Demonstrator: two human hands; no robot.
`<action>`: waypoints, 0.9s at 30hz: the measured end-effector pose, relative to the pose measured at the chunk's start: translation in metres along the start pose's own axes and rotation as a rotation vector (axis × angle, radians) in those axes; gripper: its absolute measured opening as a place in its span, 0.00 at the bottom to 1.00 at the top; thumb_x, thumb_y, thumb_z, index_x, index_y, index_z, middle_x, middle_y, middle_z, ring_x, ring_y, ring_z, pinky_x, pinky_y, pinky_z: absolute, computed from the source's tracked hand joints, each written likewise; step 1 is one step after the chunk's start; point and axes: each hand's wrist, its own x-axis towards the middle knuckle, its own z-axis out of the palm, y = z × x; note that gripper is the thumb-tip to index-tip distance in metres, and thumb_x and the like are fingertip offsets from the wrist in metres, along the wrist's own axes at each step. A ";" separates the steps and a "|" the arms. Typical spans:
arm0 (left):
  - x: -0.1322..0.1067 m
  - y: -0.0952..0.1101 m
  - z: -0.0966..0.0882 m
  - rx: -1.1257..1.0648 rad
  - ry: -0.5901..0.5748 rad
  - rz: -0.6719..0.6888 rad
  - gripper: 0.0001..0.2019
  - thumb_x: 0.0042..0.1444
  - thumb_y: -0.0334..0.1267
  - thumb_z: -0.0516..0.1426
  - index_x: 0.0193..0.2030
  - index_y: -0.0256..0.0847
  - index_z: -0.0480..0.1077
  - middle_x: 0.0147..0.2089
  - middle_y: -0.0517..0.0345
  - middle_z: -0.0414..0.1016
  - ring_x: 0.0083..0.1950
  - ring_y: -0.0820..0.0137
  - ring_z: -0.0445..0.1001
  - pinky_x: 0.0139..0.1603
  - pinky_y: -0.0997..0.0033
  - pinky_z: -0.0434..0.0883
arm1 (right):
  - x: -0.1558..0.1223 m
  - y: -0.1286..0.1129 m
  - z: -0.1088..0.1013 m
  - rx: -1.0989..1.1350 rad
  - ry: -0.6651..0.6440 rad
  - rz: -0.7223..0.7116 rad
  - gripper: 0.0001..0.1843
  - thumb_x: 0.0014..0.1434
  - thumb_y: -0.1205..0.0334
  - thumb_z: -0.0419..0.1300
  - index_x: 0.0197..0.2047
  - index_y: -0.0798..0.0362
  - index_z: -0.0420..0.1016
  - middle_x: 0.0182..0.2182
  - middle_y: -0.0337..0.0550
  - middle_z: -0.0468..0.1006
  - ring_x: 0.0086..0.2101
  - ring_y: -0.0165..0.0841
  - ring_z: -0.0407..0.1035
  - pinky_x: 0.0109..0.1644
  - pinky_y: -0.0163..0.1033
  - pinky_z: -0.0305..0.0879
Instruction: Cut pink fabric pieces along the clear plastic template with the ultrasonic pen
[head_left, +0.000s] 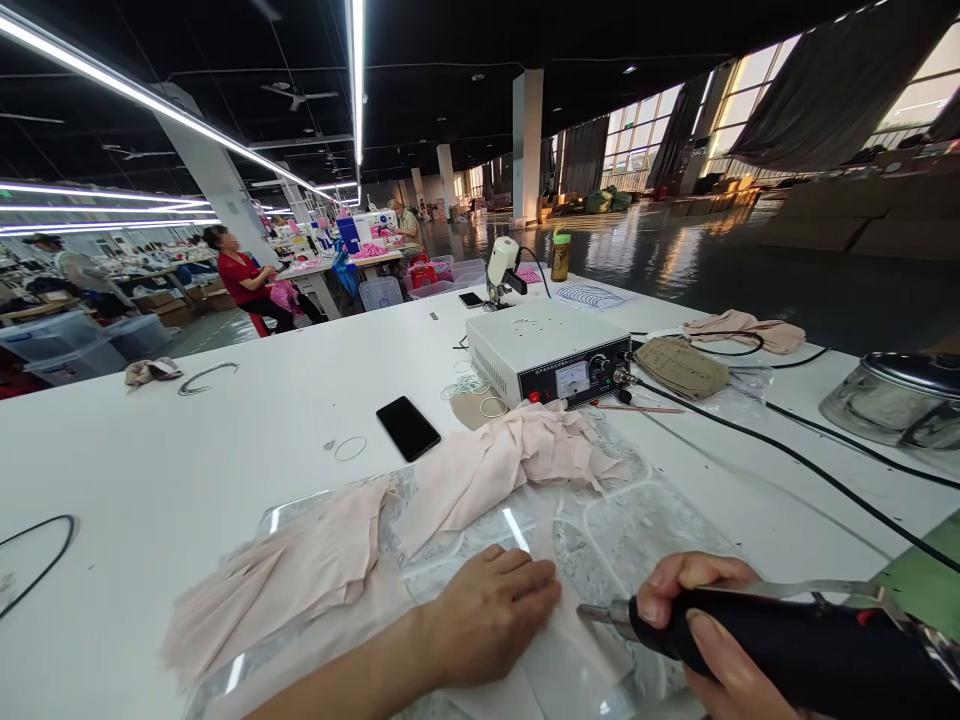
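My left hand [491, 612] presses down with curled fingers on a pale pink fabric piece [585, 645], which lies over a clear plastic sheet [637, 520]; its fingertips are partly hidden. In my right hand [712, 620] is a handheld ultrasonic tool [795, 640] with a black grip and a trigger lever. Its metal tip points left and sits at the fabric, just right of my left hand. Beyond my hands, a stack of pale pink fabric pieces [300, 570] lies at the left, and a crumpled pile of fabric [517, 450] lies further back.
A white generator box [547, 345] with dial and knobs stands behind the fabric. A black cable [787, 450] runs across the right side. On the white table are a phone [408, 428], a glass pot [892, 395] and a lidded bottle [560, 255]. Co-workers sit further off.
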 end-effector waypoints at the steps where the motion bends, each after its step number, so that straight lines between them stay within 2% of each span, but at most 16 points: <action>1: 0.000 -0.002 0.000 0.007 -0.002 0.003 0.12 0.68 0.34 0.47 0.53 0.36 0.65 0.51 0.46 0.73 0.46 0.65 0.73 0.44 0.67 0.68 | -0.001 0.000 0.000 0.008 -0.001 0.003 0.02 0.60 0.62 0.60 0.36 0.48 0.69 0.27 0.41 0.73 0.25 0.33 0.71 0.29 0.40 0.73; 9: 0.004 -0.009 -0.003 0.026 0.012 0.095 0.12 0.67 0.32 0.48 0.52 0.34 0.67 0.54 0.45 0.73 0.59 0.61 0.69 0.54 0.65 0.68 | 0.001 0.000 0.001 -0.063 0.002 -0.022 0.03 0.62 0.61 0.58 0.35 0.48 0.68 0.26 0.41 0.72 0.25 0.32 0.70 0.31 0.38 0.72; 16: 0.003 -0.009 -0.005 0.005 0.002 0.079 0.11 0.68 0.32 0.47 0.53 0.35 0.66 0.52 0.45 0.73 0.56 0.63 0.71 0.53 0.65 0.68 | 0.000 0.001 -0.001 -0.082 -0.020 -0.044 0.02 0.62 0.61 0.57 0.36 0.48 0.68 0.26 0.41 0.72 0.26 0.33 0.71 0.32 0.37 0.72; 22: 0.003 -0.009 -0.004 0.014 -0.004 0.100 0.11 0.68 0.33 0.48 0.53 0.35 0.65 0.51 0.44 0.73 0.57 0.62 0.70 0.54 0.66 0.68 | 0.001 -0.003 -0.003 -0.054 -0.043 0.002 0.01 0.61 0.61 0.59 0.36 0.47 0.69 0.26 0.41 0.73 0.25 0.33 0.71 0.31 0.38 0.73; 27: 0.004 -0.011 -0.003 0.000 -0.007 0.123 0.10 0.67 0.33 0.48 0.52 0.35 0.65 0.50 0.45 0.73 0.56 0.63 0.70 0.55 0.67 0.68 | 0.004 -0.003 0.001 -0.022 0.012 0.003 0.03 0.60 0.59 0.60 0.36 0.47 0.69 0.26 0.41 0.73 0.25 0.33 0.71 0.30 0.39 0.73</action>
